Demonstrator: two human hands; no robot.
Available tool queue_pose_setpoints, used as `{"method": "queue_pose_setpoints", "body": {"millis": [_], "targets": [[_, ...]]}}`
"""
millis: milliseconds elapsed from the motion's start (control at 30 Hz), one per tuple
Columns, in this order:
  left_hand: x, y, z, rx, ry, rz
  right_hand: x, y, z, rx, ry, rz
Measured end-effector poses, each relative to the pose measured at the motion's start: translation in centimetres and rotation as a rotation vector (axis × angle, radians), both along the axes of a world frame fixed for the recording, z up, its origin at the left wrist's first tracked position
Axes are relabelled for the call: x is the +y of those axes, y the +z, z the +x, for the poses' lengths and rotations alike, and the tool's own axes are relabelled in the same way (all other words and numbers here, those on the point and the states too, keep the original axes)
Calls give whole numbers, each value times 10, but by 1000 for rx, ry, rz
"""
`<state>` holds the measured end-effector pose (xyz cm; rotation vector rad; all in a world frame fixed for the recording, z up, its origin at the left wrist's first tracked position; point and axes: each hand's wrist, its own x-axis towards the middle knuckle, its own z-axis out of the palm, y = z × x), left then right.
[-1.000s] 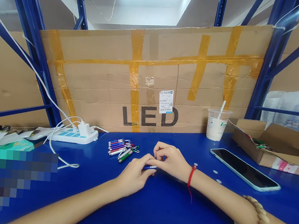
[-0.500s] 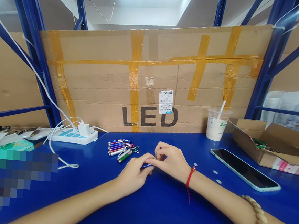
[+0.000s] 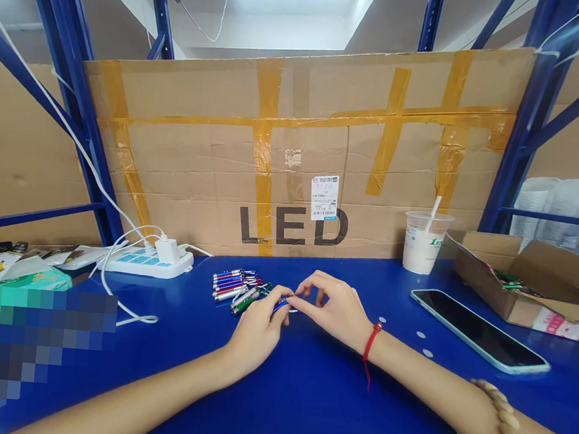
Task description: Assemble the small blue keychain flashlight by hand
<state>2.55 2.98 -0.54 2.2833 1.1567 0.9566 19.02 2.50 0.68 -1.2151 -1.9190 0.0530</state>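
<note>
My left hand is closed around a small blue tube that looks like a keychain flashlight, mostly covered by the fingers. Thumb and forefinger of my right hand pinch at its far end, close to the left fingertips. What exactly the right fingertips grip is too small to make out. Just beyond the left hand lies a pile of similar small metal flashlights in blue, purple, red, silver and green, some with clips. A green one lies nearest the left fingers.
A phone lies to the right, beside an open cardboard box. Behind them stands a cup with a straw. Small pale discs lie near my right wrist. A white power strip with cables sits at left. Cardboard walls the back.
The hands have drawn slightly apart at the fingertips and the left has shifted a little left. More of the blue flashlight shows, and a pale bit is visible beside it.
</note>
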Motion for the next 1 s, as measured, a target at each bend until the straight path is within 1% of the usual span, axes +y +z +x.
{"method": "queue_pose_setpoints", "body": {"millis": [133,267,433,1000], "targets": [[0,-1,0,-18,35,-20,2,-1,2,-9,70,16],[0,-1,0,-35,50,-26,3,-2,3,-1,79,57],[0,0,0,-36,39,-29,3,-3,5,13,89,78],[-1,1,1,-57,-14,-8,9,-5,6,27,123,66]]}}
